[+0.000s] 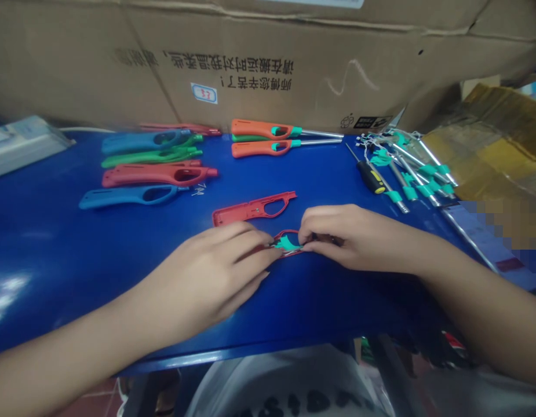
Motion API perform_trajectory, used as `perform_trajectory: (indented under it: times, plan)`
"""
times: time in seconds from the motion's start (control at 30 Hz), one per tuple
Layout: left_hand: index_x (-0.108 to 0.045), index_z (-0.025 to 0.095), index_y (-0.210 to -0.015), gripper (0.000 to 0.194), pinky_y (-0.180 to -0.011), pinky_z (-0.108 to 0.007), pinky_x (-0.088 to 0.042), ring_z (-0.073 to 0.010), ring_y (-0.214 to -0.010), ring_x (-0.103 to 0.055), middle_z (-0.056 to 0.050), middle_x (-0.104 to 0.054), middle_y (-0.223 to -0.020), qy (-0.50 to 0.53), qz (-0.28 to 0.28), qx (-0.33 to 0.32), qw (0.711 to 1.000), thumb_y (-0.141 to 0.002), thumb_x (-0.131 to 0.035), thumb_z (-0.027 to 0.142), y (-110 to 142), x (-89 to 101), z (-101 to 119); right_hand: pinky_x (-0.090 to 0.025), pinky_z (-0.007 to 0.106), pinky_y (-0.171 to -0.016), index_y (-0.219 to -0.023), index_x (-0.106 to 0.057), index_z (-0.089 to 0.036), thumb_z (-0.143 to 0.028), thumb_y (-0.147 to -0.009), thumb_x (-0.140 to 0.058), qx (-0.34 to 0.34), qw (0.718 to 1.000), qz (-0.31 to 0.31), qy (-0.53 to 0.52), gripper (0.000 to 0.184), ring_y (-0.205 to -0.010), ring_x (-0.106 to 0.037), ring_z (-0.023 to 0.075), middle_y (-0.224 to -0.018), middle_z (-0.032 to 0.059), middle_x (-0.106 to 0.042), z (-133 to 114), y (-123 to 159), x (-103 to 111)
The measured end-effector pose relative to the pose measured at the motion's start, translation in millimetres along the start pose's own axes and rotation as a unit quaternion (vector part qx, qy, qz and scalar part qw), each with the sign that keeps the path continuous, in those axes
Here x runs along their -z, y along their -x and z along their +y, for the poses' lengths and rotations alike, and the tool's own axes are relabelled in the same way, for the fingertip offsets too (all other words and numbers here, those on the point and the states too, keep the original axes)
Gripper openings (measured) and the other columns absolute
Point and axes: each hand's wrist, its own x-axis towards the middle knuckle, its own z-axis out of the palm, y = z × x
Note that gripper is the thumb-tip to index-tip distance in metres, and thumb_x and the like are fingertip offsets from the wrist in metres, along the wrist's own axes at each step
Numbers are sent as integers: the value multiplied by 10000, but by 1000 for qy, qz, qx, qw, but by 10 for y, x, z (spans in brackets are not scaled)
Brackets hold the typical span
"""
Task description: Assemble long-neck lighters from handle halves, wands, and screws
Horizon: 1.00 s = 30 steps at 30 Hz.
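Observation:
Near the table's front, a red lighter shell half (pixel 288 231) lies between my hands with a teal trigger piece (pixel 287 243) inside its loop. My left hand (pixel 219 272) has its fingers closed over the handle end, covering most of it. At the loop's other end, my right hand (pixel 332 234) pinches with thumb and forefinger; a dark part shows under its curled fingers, too hidden to name. Just behind, the matching red shell half (pixel 250 212) lies with its hollow inside up.
Red, green and blue lighter shells (pixel 128 197) lie back left, with small screws (pixel 199 190) beside them. Orange lighters (pixel 261 149) rest by the cardboard box (pixel 250 52). To the right are a screwdriver (pixel 371 176) and several metal tubes with teal triggers (pixel 424 174).

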Motion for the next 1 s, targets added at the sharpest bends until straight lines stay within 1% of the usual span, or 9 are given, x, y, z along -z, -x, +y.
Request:
perform_trajectory:
  times: [0.1, 0.23, 0.33, 0.5, 0.6, 0.87, 1.0]
  plan:
    - [-610, 228, -1372, 354, -990, -410, -559, -241, -1173, -639, -61, -671, -1324, 25, -13, 14, 999, -1031, -523, 196, 20, -68, -6, -411, 235, -690, -951, -679, -181, -99, -942, -603, -10, 1000, 7, -20, 112, -796, -590, 115, -941, 9, -680, 2, -3, 11]
    - [-594, 242, -1396, 380, -1013, -405, -554, -236, -1225, -619, -65, -636, -1378, 54, -19, 28, 998, -1032, -509, 174, 35, -105, -22, -397, 222, -647, -921, -684, -180, -104, -929, -625, -12, 999, 14, -34, 96, -742, -571, 97, -895, -7, -682, 6, -14, 5]
    - [-608, 237, -1384, 377, -1023, -402, -550, -235, -1219, -614, -74, -630, -1371, 77, -20, 27, 996, -1033, -492, 161, 27, -116, -23, -389, 217, -640, -900, -687, -177, -96, -921, -630, -16, 999, 19, -24, 102, -720, -554, 86, -875, -16, -675, 6, -23, -14]
    - [-618, 230, -1373, 389, -1022, -402, -545, -240, -1213, -598, -90, -624, -1345, 101, -13, 32, 994, -1028, -469, 130, 7, -127, -21, -371, 208, -587, -927, -687, -182, -96, -902, -646, -32, 999, 27, -23, 99, -666, -515, 77, -842, -29, -653, 5, -18, -37]
    - [-616, 236, -1375, 402, -1038, -398, -532, -234, -1223, -587, -93, -609, -1352, 114, -19, 38, 993, -1021, -469, 113, 1, -130, -21, -370, 206, -582, -925, -686, -180, -90, -899, -637, -34, 999, 32, -27, 105, -649, -498, 77, -810, -33, -633, 2, -8, -37]
    - [-595, 220, -1395, 415, -1056, -399, -512, -226, -1224, -567, -109, -583, -1350, 134, -22, 47, 990, -1017, -469, 100, 6, -152, -22, -371, 224, -594, -909, -689, -177, -107, -903, -630, -44, 998, 32, -31, 91, -650, -502, 91, -801, -22, -637, -5, -23, -31]
    - [-582, 235, -1420, 450, -1045, -410, -516, -232, -1215, -564, -112, -575, -1343, 134, -23, 43, 990, -1011, -464, 90, -7, -156, -24, -377, 236, -609, -930, -692, -174, -116, -911, -619, -48, 998, 26, -10, 95, -681, -525, 102, -848, -4, -657, -21, -23, -27]
